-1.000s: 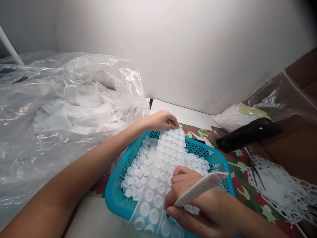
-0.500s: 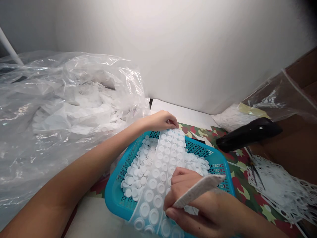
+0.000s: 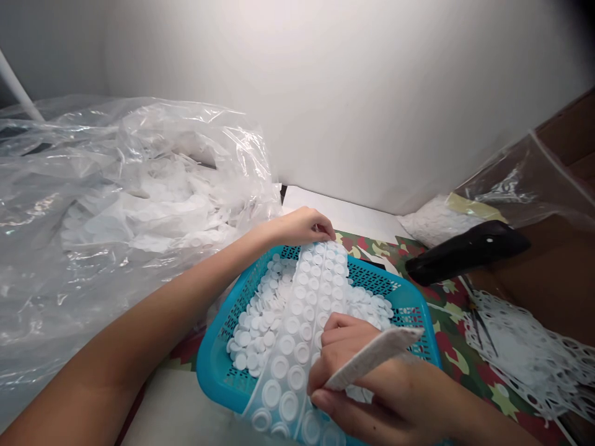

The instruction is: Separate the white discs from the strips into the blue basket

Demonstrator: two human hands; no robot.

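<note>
A long translucent white strip (image 3: 292,325) covered in rows of round white discs lies lengthwise across a blue plastic basket (image 3: 218,393). My left hand (image 3: 309,226) is closed in a pinch on the far end of the strip, at the basket's back rim. My right hand (image 3: 367,378) is closed round a flat tool with a white-wrapped handle (image 3: 372,359), over the near part of the strip. The tool's working end is hidden beneath my fingers. Loose white discs (image 3: 263,322) are heaped in the basket on both sides of the strip.
A large clear plastic bag (image 3: 153,186) of white pieces fills the left. To the right are a black angled object (image 3: 465,251), a pile of punched-out white sheets (image 3: 525,347), scissors (image 3: 478,322) and another white-filled bag (image 3: 437,220). A camouflage-patterned cloth (image 3: 453,347) lies underneath.
</note>
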